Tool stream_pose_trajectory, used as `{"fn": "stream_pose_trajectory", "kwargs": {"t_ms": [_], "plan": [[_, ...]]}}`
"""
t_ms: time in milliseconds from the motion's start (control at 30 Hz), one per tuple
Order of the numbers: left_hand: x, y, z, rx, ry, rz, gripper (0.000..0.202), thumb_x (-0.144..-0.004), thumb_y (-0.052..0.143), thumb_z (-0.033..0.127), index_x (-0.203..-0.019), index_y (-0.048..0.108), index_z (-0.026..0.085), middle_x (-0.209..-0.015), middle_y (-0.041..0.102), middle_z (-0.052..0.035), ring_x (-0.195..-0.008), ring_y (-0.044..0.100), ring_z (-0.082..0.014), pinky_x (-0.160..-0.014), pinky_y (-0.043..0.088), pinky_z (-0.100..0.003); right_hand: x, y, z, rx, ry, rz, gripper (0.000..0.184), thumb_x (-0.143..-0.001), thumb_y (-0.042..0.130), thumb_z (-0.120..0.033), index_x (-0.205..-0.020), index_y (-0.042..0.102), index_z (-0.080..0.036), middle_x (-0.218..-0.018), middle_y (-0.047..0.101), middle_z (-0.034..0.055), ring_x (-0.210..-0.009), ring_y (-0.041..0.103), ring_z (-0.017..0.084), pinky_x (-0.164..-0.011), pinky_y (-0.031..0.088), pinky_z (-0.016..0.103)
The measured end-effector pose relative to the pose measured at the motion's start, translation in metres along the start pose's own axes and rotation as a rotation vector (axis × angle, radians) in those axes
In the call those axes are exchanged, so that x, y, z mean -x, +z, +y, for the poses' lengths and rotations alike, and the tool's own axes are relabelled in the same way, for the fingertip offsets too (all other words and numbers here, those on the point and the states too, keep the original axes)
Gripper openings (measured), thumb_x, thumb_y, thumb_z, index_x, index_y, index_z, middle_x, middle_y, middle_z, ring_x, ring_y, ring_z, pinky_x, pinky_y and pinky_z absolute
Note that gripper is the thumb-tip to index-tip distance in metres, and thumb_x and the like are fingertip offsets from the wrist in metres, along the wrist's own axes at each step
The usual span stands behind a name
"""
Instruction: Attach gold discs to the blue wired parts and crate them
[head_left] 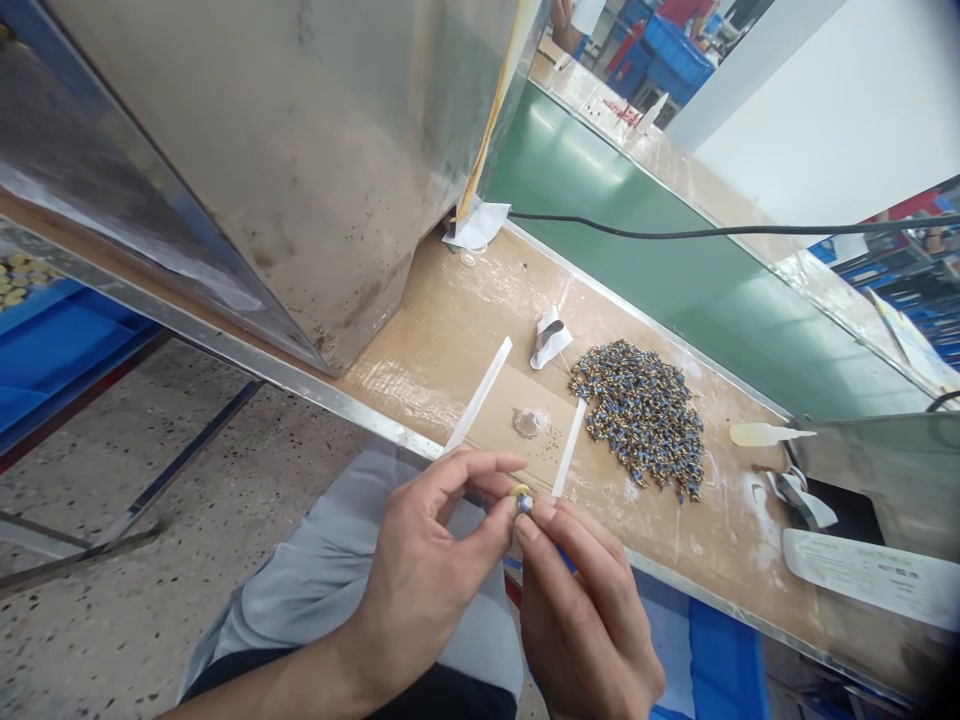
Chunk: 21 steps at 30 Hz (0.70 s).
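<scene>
- Over the left half of the bench: big steel housing [285,150], flat-sided, dull grey, speckled with dark spots, slanted down onto the board.
- Under everything: workbench [420,350], topped with brown cardboard under glossy tape and edged with a metal strip. Probably covered so to stop tiny pieces from rolling and to show them well.
- Behind the bench: green conveyor belt [637,230], smooth, a little shiny, with a black cable [712,232] stretched above it.
- Low in the middle, in front of the bench edge: left hand [420,570], thumb and forefinger closed narrow on the small part [523,497], other fingers curled away.
- Just beside it: right hand [585,620], fingertips pinched tight on the same small part from the other side. Seems held by both hands for steady, fine control.
- Right of centre on the board: pile of parts [645,415], very many tiny blue and brass-coloured pieces, heaped loose and bumpy. Seems kept there for short reach from the right hand.
- Between hands and pile: white strips [480,395], two, thin, flat, paper-like, lying apart at an angle.
- Between the strips: clear cap [531,422], round, transparent, with a few dark specks near it.
- At the meeting fingertips, just off the bench edge and above the lap: small part again, blue with a yellowish top, mostly hidden by the fingers.
</scene>
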<state>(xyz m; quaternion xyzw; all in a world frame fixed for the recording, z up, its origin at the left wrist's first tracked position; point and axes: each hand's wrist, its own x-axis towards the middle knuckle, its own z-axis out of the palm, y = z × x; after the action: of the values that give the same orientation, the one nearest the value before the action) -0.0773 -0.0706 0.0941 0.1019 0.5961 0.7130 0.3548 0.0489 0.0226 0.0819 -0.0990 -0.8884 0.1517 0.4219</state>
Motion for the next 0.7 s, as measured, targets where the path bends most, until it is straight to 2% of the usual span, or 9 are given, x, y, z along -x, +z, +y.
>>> {"fn": "stream_pose_trajectory", "kwargs": {"t_ms": [100, 200, 300, 400, 700], "plan": [[-0.001, -0.002, 0.001, 0.0, -0.041, -0.014, 0.024, -0.093, 0.087, 0.024, -0.117, 0.088, 0.028, -0.093, 0.08, -0.0003, -0.091, 0.078, -0.0177, -0.086, 0.063, -0.024, 0.002, 0.001, 0.003, -0.059, 0.049, 0.056, 0.052, -0.091, 0.084, 0.005, -0.138, 0.082, -0.019, -0.129, 0.083, 0.0101, -0.114, 0.084, 0.03, -0.097, 0.075, 0.043], [-0.001, -0.004, -0.002, -0.021, -0.069, -0.037, 0.026, -0.093, 0.086, 0.023, -0.12, 0.087, 0.026, -0.095, 0.081, -0.0011, -0.091, 0.078, -0.0189, -0.083, 0.063, -0.025, -0.003, -0.004, 0.009, -0.14, 0.281, 0.067, 0.042, -0.1, 0.078, -0.002, -0.135, 0.083, -0.023, -0.121, 0.085, 0.0074, -0.11, 0.084, 0.026, -0.096, 0.073, 0.039], [0.0, -0.004, -0.006, -0.042, -0.063, -0.074, 0.026, -0.097, 0.084, 0.024, -0.123, 0.085, 0.026, -0.097, 0.081, -0.0018, -0.095, 0.078, -0.0205, -0.086, 0.064, -0.027, -0.011, -0.009, 0.015, -0.254, 0.494, -0.046, 0.027, -0.104, 0.078, -0.012, -0.124, 0.086, -0.028, -0.116, 0.086, 0.0046, -0.108, 0.084, 0.022, -0.091, 0.072, 0.032], [0.001, -0.003, -0.01, -0.058, -0.048, -0.094, 0.027, -0.097, 0.084, 0.025, -0.124, 0.085, 0.027, -0.099, 0.081, -0.0013, -0.098, 0.078, -0.0204, -0.09, 0.064, -0.027, -0.014, -0.011, 0.018, -0.377, 0.529, -0.128, 0.023, -0.104, 0.079, -0.013, -0.119, 0.087, -0.03, -0.115, 0.086, 0.0037, -0.107, 0.084, 0.021, -0.091, 0.072, 0.031], [0.005, 0.003, -0.015, -0.2, 0.0, -0.153, 0.028, -0.101, 0.081, 0.027, -0.129, 0.084, 0.03, -0.101, 0.083, -0.0002, -0.099, 0.079, -0.0201, -0.097, 0.061, -0.03, -0.005, -0.018, 0.02, -0.491, 0.58, -0.112, 0.023, -0.105, 0.079, -0.011, -0.115, 0.087, -0.03, -0.113, 0.087, 0.001, -0.107, 0.084, 0.018, -0.09, 0.069, 0.027]]}}
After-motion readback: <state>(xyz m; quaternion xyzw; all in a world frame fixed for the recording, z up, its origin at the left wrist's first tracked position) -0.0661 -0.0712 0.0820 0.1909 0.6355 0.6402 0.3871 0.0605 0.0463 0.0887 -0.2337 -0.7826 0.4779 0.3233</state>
